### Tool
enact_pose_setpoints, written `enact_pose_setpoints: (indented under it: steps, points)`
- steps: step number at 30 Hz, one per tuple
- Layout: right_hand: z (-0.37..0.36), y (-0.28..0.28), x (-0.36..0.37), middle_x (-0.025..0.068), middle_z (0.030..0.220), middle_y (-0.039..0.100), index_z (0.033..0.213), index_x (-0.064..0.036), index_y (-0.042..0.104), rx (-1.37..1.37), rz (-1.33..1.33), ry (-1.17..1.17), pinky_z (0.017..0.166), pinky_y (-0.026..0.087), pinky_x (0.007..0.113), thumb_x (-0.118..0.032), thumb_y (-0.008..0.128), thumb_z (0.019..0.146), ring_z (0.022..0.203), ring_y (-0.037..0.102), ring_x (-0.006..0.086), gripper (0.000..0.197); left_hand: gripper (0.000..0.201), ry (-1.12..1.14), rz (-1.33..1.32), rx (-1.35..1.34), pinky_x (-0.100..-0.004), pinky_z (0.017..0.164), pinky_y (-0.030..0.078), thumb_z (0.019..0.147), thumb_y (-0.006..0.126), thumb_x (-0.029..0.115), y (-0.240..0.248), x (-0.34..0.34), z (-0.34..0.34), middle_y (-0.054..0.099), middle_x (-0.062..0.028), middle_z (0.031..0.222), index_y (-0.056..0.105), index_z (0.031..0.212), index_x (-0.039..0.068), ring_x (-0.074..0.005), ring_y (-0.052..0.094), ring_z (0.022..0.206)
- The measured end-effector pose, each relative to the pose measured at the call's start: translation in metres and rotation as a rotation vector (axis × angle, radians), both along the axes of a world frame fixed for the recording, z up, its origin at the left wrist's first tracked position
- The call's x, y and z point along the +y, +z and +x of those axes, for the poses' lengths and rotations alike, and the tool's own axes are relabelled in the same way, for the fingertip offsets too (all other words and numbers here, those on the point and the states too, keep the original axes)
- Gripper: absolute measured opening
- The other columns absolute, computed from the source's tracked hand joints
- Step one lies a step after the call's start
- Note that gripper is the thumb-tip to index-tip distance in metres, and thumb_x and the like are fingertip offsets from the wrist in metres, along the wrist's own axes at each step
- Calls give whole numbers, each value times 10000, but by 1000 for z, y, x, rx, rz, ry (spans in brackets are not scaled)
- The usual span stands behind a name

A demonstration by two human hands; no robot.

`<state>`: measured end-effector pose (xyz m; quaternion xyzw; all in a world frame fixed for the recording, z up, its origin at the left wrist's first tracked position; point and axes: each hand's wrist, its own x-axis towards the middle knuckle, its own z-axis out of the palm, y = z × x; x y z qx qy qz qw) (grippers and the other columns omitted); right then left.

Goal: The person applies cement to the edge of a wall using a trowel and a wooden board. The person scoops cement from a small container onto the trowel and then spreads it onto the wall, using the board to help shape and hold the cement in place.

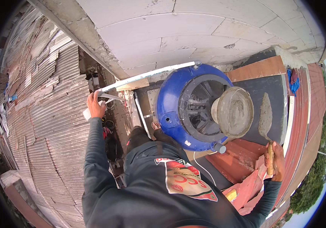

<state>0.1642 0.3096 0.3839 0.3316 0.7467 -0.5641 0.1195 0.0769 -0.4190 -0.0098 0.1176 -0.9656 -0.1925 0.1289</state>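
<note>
My right hand is wrapped round the wooden handle of a trowel. Its pointed blade is coated with grey mortar and lies just right of a round bucket. Wet grey mortar fills the bucket, which rests on the black lid of a blue water tank. Out to the left, my left hand closes round the near end of a white pipe, by its elbow. The far end of the pipe reaches the tank's rim. A white piece shows below that hand, partly hidden by the fingers.
Pale block wall rises behind the tank. Left and lower down spread rusty corrugated roofs, with a deep gap beside my legs. Reddish roof sheets lie near my right arm. A brown board leans by the wall.
</note>
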Motion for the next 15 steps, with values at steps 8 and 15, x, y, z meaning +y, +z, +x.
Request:
enact_pose_setpoints:
  steps: [8,15]
  points:
    - [-14,-20,5,25,600,519,989,-79,565,-77,61,28,319,394,238,-513,553,1022,371,452,93,436,725,275,28,-76,-516,1134,352,730,789,116,-29,-35,100,523,-209,1373,549,1414,121,-411,455,1315]
    - [-36,13,-14,36,599,524,1004,-53,568,20,99,128,331,395,237,-472,552,1031,374,461,98,420,692,477,78,-372,-516,1078,411,724,807,174,-88,-37,198,568,-204,1328,581,1376,120,-400,504,1267]
